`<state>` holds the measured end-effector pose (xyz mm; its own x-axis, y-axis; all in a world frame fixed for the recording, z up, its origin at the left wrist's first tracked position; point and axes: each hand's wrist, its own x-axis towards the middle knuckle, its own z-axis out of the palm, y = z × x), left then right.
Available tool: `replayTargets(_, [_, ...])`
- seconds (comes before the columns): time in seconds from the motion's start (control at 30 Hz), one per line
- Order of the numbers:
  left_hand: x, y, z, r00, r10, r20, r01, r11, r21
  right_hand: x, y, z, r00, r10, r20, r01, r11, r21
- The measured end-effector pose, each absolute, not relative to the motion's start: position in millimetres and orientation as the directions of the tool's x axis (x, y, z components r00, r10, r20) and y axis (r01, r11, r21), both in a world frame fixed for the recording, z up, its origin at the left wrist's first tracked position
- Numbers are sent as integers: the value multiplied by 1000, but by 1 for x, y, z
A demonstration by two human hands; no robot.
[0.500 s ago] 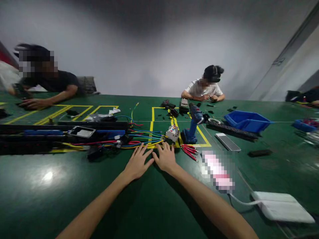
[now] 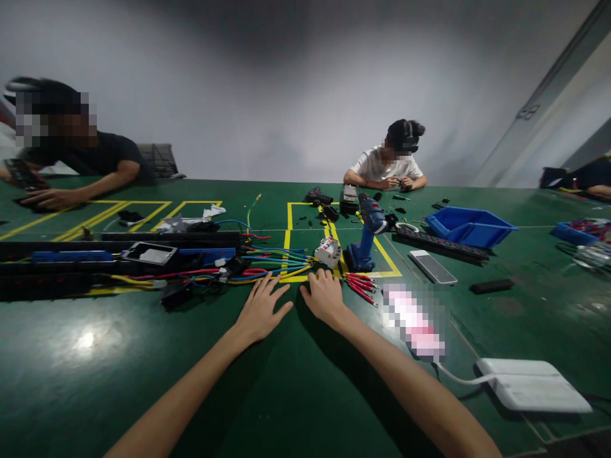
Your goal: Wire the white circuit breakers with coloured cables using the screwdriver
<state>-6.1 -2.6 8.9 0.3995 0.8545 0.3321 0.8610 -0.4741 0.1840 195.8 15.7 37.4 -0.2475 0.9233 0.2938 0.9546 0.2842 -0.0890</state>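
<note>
My left hand (image 2: 260,310) lies flat on the green table (image 2: 305,381), fingers spread, holding nothing. My right hand (image 2: 324,294) rests flat beside it, fingers stretched toward a bundle of coloured wires (image 2: 274,262). The wires run to a small white circuit breaker (image 2: 329,252) just beyond my fingertips. Red-handled wire pieces (image 2: 361,285) lie right of my right hand. A blue cordless drill (image 2: 365,238) stands upright behind them.
Long black power strips (image 2: 71,261) lie at the left. A blue bin (image 2: 468,227), a phone (image 2: 432,266) and a white power bank (image 2: 529,385) sit on the right. One person leans on the far left edge, another (image 2: 386,168) works at the far side.
My hands have drawn slightly apart; the right one shifted a little right and toward the wires. The view tilted slightly.
</note>
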Motion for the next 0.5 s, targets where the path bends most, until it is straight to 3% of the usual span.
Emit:
replayTargets(0.17, [-12, 1, 32, 365, 790, 492, 816, -526, 240, 195, 21, 29, -271, 896, 352, 940, 326, -105])
replayTargets(0.37, [-46, 45, 94, 174, 703, 690, 813, -498, 303, 195, 25, 23, -306, 878, 369, 923, 368, -112])
replayTargets(0.5, [-90, 107, 114, 47, 778, 626, 905, -299, 304, 195, 25, 22, -302, 874, 381, 920, 373, -125])
